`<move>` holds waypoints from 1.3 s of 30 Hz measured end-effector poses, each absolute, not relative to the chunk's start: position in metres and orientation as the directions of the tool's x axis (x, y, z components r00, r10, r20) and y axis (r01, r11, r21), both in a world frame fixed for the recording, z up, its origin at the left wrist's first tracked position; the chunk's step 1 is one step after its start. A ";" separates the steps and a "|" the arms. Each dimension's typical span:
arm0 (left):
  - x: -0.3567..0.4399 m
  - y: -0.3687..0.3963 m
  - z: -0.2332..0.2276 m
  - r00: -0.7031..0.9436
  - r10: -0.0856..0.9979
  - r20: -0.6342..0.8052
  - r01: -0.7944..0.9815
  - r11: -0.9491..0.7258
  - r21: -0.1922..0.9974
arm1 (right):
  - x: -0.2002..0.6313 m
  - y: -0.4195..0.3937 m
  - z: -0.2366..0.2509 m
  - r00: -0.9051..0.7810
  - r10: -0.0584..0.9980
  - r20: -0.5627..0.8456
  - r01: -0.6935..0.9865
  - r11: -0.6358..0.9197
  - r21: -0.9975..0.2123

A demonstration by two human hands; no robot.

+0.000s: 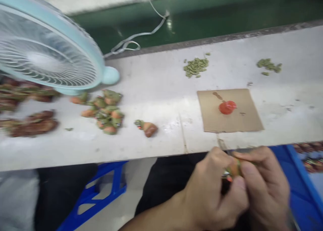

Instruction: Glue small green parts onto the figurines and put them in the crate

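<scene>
While both hands grip it below the desk's near edge, one small orange-green figurine (234, 168) sits pinched between left hand (214, 194) and right hand (267, 187). On the desk (156, 89): cardboard square (229, 111) with red blob (227, 107), lone figurine (147, 127), figurine cluster (104, 111), green bits (196, 66), fan (45, 45) far left.

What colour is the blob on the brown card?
Red: the blob sits near the middle of the brown card, in the head view.
</scene>
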State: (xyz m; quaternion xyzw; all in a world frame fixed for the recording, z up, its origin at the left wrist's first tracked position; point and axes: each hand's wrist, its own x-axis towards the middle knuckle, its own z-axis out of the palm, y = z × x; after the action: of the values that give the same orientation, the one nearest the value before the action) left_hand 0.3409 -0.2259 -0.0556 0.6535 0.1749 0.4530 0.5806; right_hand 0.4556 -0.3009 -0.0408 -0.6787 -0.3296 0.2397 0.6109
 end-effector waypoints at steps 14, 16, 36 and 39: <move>0.306 -0.202 -0.039 0.547 0.769 0.333 -0.204 -0.263 0.943 | 0.435 -0.250 -0.034 0.472 0.858 0.203 0.031 0.214 -0.976; 0.309 -0.208 -0.040 0.508 0.788 0.347 -0.217 -0.273 0.937 | 0.433 -0.254 -0.038 0.484 0.850 0.207 0.006 0.233 -0.972; 0.331 -0.225 -0.050 0.478 0.781 0.401 -0.299 -0.285 0.911 | 0.441 -0.274 -0.045 0.608 0.772 0.185 0.033 0.209 -0.977; 0.333 -0.226 -0.051 0.470 0.782 0.408 -0.295 -0.297 0.908 | 0.442 -0.275 -0.046 0.608 0.776 0.167 0.000 0.210 -0.978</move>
State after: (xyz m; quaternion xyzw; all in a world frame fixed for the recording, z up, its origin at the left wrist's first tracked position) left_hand 0.3330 -0.2265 -0.0509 0.6473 0.1882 0.4789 0.5624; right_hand 0.4417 -0.2750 -0.0465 -0.5637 -0.3445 0.2783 0.6973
